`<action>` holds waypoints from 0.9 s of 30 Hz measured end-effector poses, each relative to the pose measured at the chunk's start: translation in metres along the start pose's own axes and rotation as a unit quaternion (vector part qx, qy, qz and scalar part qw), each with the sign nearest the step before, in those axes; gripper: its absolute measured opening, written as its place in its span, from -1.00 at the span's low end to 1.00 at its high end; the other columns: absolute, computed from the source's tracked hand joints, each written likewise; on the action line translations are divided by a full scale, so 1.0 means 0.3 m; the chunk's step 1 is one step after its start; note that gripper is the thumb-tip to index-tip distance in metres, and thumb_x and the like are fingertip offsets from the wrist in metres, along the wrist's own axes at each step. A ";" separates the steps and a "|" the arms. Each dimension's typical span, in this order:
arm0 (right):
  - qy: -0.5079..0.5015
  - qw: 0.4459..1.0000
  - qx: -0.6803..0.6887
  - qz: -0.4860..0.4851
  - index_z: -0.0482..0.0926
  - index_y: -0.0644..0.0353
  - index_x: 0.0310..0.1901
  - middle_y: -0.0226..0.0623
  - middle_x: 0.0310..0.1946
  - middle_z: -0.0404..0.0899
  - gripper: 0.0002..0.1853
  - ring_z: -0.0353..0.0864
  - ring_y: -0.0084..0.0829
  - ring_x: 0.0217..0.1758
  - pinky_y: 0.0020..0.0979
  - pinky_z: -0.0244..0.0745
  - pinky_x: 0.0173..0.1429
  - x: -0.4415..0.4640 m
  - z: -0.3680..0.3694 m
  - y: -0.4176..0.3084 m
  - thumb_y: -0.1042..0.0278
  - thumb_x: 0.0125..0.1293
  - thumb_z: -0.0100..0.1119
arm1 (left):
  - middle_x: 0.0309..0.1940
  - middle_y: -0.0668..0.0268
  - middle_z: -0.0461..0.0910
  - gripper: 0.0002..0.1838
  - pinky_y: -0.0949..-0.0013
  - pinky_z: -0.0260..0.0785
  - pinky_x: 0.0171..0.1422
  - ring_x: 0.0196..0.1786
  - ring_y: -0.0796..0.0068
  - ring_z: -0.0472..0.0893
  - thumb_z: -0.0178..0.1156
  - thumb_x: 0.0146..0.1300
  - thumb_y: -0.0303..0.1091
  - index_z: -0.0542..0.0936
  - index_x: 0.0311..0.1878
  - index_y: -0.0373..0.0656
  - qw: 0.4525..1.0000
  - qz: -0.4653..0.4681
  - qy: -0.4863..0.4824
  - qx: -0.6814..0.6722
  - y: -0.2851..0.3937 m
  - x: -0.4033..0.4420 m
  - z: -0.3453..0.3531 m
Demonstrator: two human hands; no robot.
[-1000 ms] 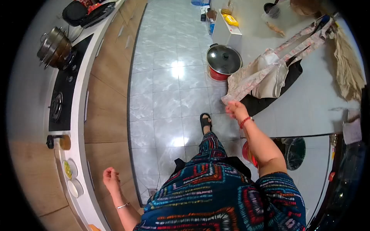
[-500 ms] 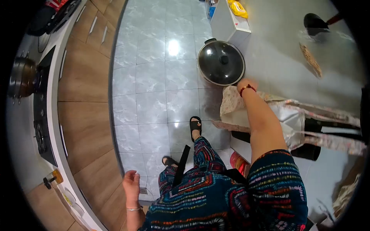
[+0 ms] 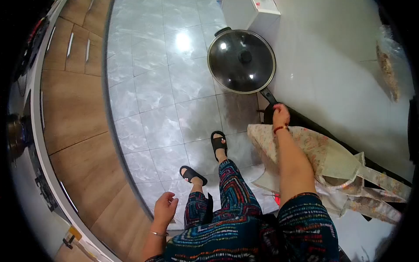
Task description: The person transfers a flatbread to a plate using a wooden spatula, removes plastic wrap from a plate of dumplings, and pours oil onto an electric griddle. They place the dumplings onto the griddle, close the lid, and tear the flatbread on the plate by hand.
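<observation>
My right hand (image 3: 281,115) is clamped around the end of the black handle (image 3: 268,95), fingers curled over it, a red bracelet (image 3: 280,128) at the wrist. From that hand, with 12 o'clock straight ahead of me, the handle runs to the pan (image 3: 222,78) at 11 o'clock, its dark glass lid (image 3: 231,52) seated on top with the knob (image 3: 245,56) near the middle. Whether the pan is resting or held up, I can't tell.

At 5 o'clock, under my forearm, the floral apron (image 3: 305,146) spreads out, its straps trailing off toward 4. Pale tabletop (image 3: 323,56) fills 1 o'clock, and a clear plastic bag (image 3: 386,72) with something tan in it lies at 2. A white box-like stand (image 3: 253,22) is near 12, just past the pan.

My left hand (image 3: 165,210) hangs at 8 o'clock, fingers loosely bent, thumb a little apart. My black slippers (image 3: 192,174) are on the tiled floor (image 3: 157,109), also around 8; wooden cabinets (image 3: 76,100) line 9.
</observation>
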State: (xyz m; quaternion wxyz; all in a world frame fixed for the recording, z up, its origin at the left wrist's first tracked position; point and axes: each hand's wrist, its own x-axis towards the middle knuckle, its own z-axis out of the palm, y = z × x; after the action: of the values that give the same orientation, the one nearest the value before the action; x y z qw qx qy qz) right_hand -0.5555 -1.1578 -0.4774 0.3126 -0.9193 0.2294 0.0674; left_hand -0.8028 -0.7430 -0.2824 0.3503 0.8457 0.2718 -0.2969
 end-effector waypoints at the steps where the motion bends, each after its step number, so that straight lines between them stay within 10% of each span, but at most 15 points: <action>1: 0.087 0.994 0.000 -0.071 0.51 0.17 -0.27 -0.09 -0.19 0.48 -0.81 0.44 -0.13 -0.11 -0.32 0.38 -0.11 0.043 -0.008 -0.009 0.46 0.03 -0.01 | -0.53 0.17 0.52 -0.74 0.37 0.35 -0.40 -0.51 0.32 0.51 0.18 -0.02 -0.32 0.49 -0.28 -0.26 1.000 0.016 -0.016 0.016 0.014 0.025 0.010; 5: 0.083 0.994 -0.049 -0.057 0.50 0.18 -0.21 -0.08 -0.17 0.49 -0.75 0.45 -0.15 -0.07 -0.32 0.36 -0.05 0.137 -0.083 -0.046 0.42 0.01 0.04 | -0.50 0.16 0.53 -0.74 0.31 0.36 -0.37 -0.48 0.27 0.52 0.15 0.01 -0.29 0.48 -0.26 -0.24 0.996 0.039 -0.083 0.022 0.062 0.127 0.070; 8: -0.154 0.958 -0.120 0.209 0.35 0.25 0.07 -0.17 0.07 0.35 -0.46 0.37 -0.25 0.09 -0.37 0.25 0.16 0.210 -0.081 0.053 0.34 -0.02 0.19 | -0.50 0.16 0.53 -0.74 0.30 0.36 -0.36 -0.47 0.25 0.52 0.14 0.02 -0.27 0.48 -0.25 -0.22 0.990 0.067 -0.115 0.038 0.128 0.185 0.122; 15: -0.276 0.878 -0.300 0.250 0.17 0.19 0.19 -0.12 0.15 0.24 -0.17 0.22 -0.23 0.22 -0.34 0.19 0.23 0.149 -0.013 0.054 0.19 -0.16 0.32 | -0.48 0.14 0.53 -0.72 0.28 0.38 -0.31 -0.40 0.21 0.55 0.15 0.03 -0.25 0.48 -0.24 -0.21 0.979 0.055 -0.179 0.084 0.127 0.241 0.217; 18: -0.326 0.860 -0.316 0.233 0.30 0.24 0.09 -0.08 0.04 0.36 -0.27 0.33 -0.21 0.13 -0.30 0.24 0.18 0.197 0.015 0.017 0.20 -0.19 0.33 | -0.46 0.13 0.54 -0.72 0.27 0.38 -0.29 -0.37 0.20 0.55 0.16 0.02 -0.24 0.48 -0.23 -0.20 0.978 0.030 -0.191 0.083 0.120 0.253 0.224; 21: -0.199 0.956 -0.214 0.036 0.42 0.27 -0.08 -0.08 -0.25 0.53 -0.42 0.54 -0.25 -0.23 -0.29 0.44 -0.12 0.244 0.075 0.042 0.27 -0.23 0.33 | -0.46 0.14 0.54 -0.71 0.27 0.38 -0.29 -0.37 0.21 0.55 0.16 0.02 -0.21 0.49 -0.24 -0.18 0.978 0.015 -0.189 0.081 0.082 0.248 0.243; 24: -0.292 0.945 0.003 0.145 0.46 0.30 -0.41 -0.26 -0.64 0.49 -0.68 0.41 -0.46 -0.70 -0.45 0.36 -0.54 0.271 0.081 0.040 0.42 -0.26 0.33 | -0.47 0.16 0.53 -0.74 0.25 0.36 -0.31 -0.38 0.20 0.55 0.13 0.05 -0.18 0.49 -0.27 -0.15 0.971 -0.027 -0.230 0.066 0.095 0.232 0.244; 27: -0.372 0.904 0.097 0.189 0.43 0.36 -0.45 -0.21 -0.66 0.48 -0.74 0.40 -0.48 -0.73 -0.49 0.36 -0.58 0.265 0.069 -0.007 0.49 -0.22 0.28 | -0.48 0.15 0.53 -0.73 0.25 0.36 -0.32 -0.38 0.18 0.54 0.13 0.05 -0.18 0.49 -0.26 -0.15 0.972 0.004 -0.233 0.045 0.052 0.237 0.273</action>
State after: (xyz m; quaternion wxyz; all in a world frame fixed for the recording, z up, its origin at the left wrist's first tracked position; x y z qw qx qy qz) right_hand -0.4837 -1.1741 -0.5139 0.4438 -0.7322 0.2713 0.4396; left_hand -0.7699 -0.7965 -0.3723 0.3669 0.7693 0.1661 -0.4959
